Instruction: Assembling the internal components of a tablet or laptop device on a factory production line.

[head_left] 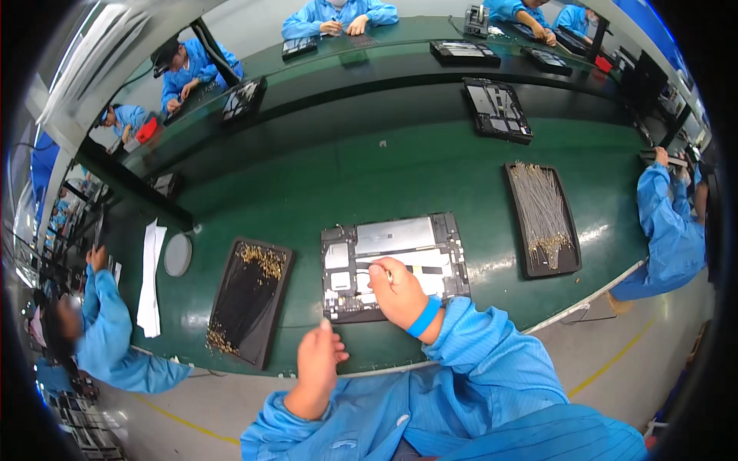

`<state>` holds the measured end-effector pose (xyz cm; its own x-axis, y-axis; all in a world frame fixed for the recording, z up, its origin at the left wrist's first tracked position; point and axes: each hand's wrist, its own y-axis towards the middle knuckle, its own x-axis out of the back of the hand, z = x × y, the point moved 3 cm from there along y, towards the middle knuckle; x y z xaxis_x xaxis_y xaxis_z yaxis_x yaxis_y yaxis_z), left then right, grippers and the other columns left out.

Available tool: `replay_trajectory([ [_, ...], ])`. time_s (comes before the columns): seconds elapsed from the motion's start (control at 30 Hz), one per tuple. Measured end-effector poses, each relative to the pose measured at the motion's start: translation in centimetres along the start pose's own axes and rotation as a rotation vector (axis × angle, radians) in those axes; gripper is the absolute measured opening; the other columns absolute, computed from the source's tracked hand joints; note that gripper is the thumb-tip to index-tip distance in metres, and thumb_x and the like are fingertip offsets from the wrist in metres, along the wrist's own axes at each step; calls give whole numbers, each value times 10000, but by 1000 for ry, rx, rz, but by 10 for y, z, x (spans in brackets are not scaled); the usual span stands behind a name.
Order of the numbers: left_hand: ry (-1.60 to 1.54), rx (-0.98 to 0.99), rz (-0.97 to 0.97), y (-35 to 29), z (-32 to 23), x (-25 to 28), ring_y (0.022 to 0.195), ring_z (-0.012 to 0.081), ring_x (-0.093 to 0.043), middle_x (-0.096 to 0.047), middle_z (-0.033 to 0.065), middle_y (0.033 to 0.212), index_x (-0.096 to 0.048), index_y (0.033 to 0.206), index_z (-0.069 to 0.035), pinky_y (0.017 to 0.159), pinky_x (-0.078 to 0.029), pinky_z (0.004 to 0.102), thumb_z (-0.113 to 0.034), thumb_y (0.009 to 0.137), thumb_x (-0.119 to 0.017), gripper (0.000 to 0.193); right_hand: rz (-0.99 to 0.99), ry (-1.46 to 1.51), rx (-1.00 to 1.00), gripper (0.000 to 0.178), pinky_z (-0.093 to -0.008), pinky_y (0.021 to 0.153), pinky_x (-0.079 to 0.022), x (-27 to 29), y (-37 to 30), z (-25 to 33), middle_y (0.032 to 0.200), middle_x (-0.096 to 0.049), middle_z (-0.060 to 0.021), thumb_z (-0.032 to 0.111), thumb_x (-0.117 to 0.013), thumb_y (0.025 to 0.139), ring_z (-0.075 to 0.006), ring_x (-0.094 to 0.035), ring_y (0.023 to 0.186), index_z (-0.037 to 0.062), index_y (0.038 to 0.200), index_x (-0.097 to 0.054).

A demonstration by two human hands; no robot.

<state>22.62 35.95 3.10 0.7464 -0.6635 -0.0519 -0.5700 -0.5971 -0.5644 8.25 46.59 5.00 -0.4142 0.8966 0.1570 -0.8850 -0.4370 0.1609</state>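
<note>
An opened tablet-like device (396,238), its silver battery panels and black-edged internals bare, lies on the green table in front of me. My right hand (401,296), with a blue band at the wrist, is over its lower middle. Those fingers are curled together around something small that I cannot make out. Just off the device's near left corner is my left hand (317,359), thumb and fingers pinched together; whatever they hold is too small to name. Left of the device stands a dark tray (278,303) of black thin cables (250,296) with gold-coloured ends.
To the right, another dark tray (529,261) holds grey thin cables (542,207). A white strip (151,276) and a round pale disc (177,255) lie at the left. Farther back is another opened device (496,107). Co-workers in blue sit around, one close on each side.
</note>
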Motion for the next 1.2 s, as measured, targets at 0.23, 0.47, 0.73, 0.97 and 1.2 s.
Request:
replay_trajectory([
  [0.23, -126, 77, -95, 23, -16, -7, 492, 86, -429, -437, 12, 673, -430, 947, -10, 414, -393, 213, -206, 830, -449, 229, 12, 41, -77, 292, -297, 595, -452, 3, 3, 7, 685, -576, -133, 246, -475, 826, -208, -579, 650, -4, 976, -458],
  [0.47, 51, -76, -107, 1, -22, -5, 560, 65, -427, -460, 11, 682, -367, 1158, 35, 471, -380, 187, -128, 809, -434, 391, 36, 60, -56, 349, -253, 582, -437, 4, 4, 1, 725, -570, -101, 278, -452, 842, -130, -551, 667, -23, 1018, -430],
  [0.73, 106, 255, 299, -27, 15, -7, 580, 97, -479, -498, 45, 712, -333, 1206, 29, 484, -402, 209, -141, 802, -487, 465, 46, 128, -139, 309, -267, 599, -445, 3, 1, -2, 734, -574, -118, 237, -460, 840, -166, -572, 692, -13, 1020, -438],
  [0.97, 88, 301, 330, -18, 14, -15, 578, 98, -472, -493, 42, 711, -321, 1213, 31, 486, -404, 209, -145, 803, -481, 474, 47, 116, -217, 324, -264, 619, -442, 3, 0, -7, 776, -560, -127, 245, -452, 844, -168, -568, 720, -27, 1019, -431],
  [1.2, 53, 350, 363, -12, 6, -18, 572, 90, -492, -501, 25, 697, -320, 1208, 23, 488, -404, 204, -137, 796, -495, 476, 62, 207, -175, 389, -231, 582, -427, 3, 4, -10, 818, -531, -107, 303, -433, 851, -128, -532, 737, -18, 1065, -386],
])
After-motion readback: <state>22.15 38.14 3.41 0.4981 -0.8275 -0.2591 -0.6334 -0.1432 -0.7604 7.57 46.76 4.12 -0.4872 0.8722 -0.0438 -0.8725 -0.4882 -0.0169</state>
